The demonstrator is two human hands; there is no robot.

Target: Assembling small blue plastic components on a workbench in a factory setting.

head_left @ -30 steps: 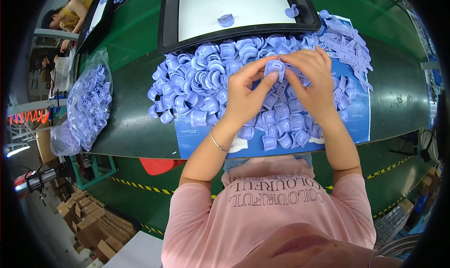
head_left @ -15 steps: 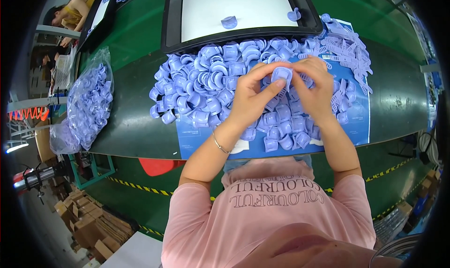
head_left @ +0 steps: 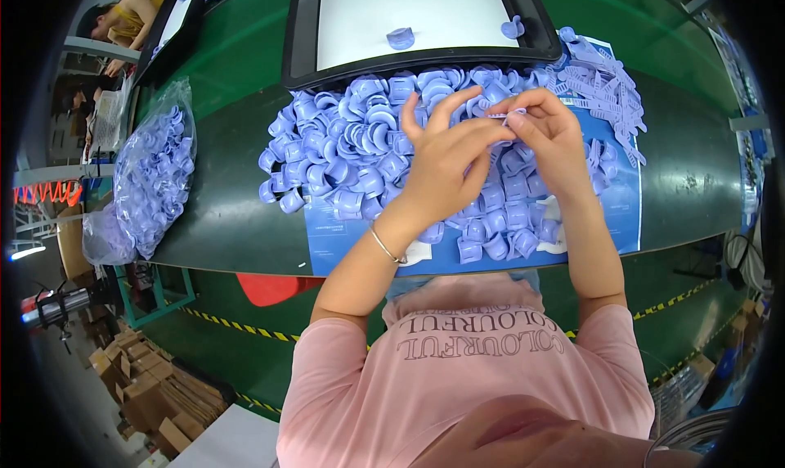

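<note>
Above the middle of the parts pile, my left hand point(head_left: 448, 161) and my right hand point(head_left: 554, 137) meet fingertip to fingertip. Between them is a small lavender plastic piece point(head_left: 517, 114), mostly covered by the fingers. My right thumb and index finger pinch it; my left index finger and thumb reach its near side, while the other left fingers are raised and spread. Curved lavender plastic shells point(head_left: 360, 132) are heaped below and to the left of the hands. Flat slotted plastic straps point(head_left: 605, 87) lie in a heap to the right.
A black-rimmed tray with a white bottom point(head_left: 352, 18) stands behind the pile, with two loose shells in it. A blue printed sheet point(head_left: 335, 235) lies under the parts. On the left sits a clear bag of lavender parts point(head_left: 155, 173). Another person point(head_left: 131, 18) works at far left.
My hands have turned the piece, so its broad curved face no longer shows. My left middle and outer fingers have lifted and spread away from it.
</note>
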